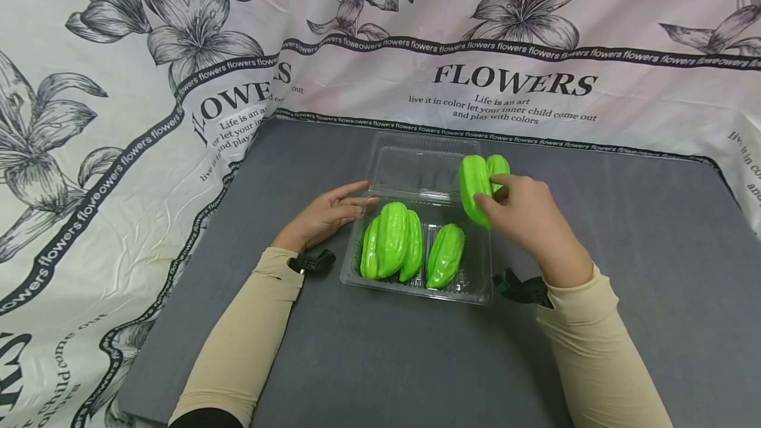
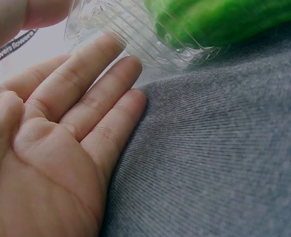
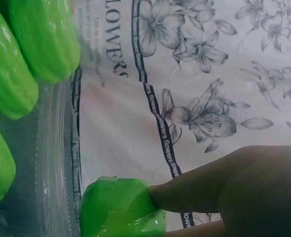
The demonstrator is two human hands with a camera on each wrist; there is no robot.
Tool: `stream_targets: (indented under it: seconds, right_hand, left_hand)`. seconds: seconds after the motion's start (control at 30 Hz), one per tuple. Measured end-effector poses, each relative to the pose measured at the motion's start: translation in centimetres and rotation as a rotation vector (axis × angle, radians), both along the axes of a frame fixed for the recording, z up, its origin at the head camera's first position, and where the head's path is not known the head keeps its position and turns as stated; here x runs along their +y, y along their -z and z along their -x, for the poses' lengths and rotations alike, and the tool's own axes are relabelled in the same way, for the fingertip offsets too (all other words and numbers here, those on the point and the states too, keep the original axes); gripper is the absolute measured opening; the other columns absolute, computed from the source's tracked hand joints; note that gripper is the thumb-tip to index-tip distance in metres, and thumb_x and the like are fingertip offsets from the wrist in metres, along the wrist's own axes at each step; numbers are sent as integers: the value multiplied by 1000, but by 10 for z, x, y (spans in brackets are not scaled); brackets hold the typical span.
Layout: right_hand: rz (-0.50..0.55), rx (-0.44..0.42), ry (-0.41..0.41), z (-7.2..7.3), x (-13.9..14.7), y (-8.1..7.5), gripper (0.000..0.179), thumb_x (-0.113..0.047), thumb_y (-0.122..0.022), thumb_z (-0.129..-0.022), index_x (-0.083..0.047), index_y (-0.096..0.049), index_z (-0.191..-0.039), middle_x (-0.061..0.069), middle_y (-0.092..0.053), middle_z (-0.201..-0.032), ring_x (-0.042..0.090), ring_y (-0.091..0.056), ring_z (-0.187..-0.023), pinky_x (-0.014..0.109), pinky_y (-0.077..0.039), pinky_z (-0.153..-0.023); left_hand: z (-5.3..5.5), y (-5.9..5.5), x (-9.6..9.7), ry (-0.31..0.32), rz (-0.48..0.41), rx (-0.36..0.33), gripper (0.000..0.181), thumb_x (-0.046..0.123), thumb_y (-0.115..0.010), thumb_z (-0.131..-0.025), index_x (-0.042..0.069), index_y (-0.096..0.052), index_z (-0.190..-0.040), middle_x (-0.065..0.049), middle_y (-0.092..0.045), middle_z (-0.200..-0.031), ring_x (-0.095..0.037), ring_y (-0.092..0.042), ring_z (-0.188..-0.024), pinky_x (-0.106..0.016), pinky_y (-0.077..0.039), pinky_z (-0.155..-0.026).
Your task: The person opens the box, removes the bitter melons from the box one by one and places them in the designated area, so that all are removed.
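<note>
A clear plastic clamshell box (image 1: 416, 288) lies on the grey table with its lid (image 1: 410, 160) folded back. In its left half sit several bright green ridged bitter melons (image 1: 394, 236), side by side. Another bitter melon (image 1: 446, 256) leans in the right half. My right hand (image 1: 529, 213) pinches a bitter melon (image 1: 473, 180) between thumb and fingers above the box's right rear corner. Behind that one shows a further bitter melon (image 1: 499, 165), partly hidden. My left hand (image 1: 324, 216) is at the box's left side, fingers extended, their tips by the rim near the hinge.
The grey tabletop (image 1: 380, 362) extends around the box. White cloth printed with flowers (image 1: 511, 12) hangs behind the table and along its left side. Black bands with devices (image 1: 315, 261) sit on both wrists.
</note>
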State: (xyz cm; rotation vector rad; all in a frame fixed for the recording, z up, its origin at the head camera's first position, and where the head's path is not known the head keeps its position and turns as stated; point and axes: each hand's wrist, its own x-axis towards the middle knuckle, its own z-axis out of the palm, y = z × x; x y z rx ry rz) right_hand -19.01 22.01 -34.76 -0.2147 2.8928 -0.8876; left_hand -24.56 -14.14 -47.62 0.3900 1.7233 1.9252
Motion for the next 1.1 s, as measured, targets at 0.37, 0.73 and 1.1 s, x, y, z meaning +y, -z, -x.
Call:
stream_targets:
  seconds: [0.37,0.73,1.1]
  right_hand:
    - [29,56,49,11,14,9,60,-31,-57,-106,13,-51,-148,33,-72,-117,46,-72,-105,59,-57,-85]
    - [33,106,114,21,26,18,53,-31,-58,-106,8,-60,-141,32,-73,-114,44,-72,-101,58,-56,-83]
    - [38,115,183,29,37,29,51,-31,-57,-106,8,-63,-138,32,-74,-112,41,-72,-94,54,-56,-78]
  left_hand:
    - [0,2,0,-2,-5,0,71,-4,-57,-105,8,-26,-168,-28,-45,-159,-38,-37,-153,-50,-24,-128]
    - [1,1,1,-5,-12,-1,71,-3,-58,-104,8,-27,-167,-28,-45,-159,-38,-38,-153,-51,-24,-128]
    - [2,2,0,-1,-19,-8,71,-5,-56,-105,7,-26,-167,-29,-44,-159,-38,-37,-154,-50,-23,-128]
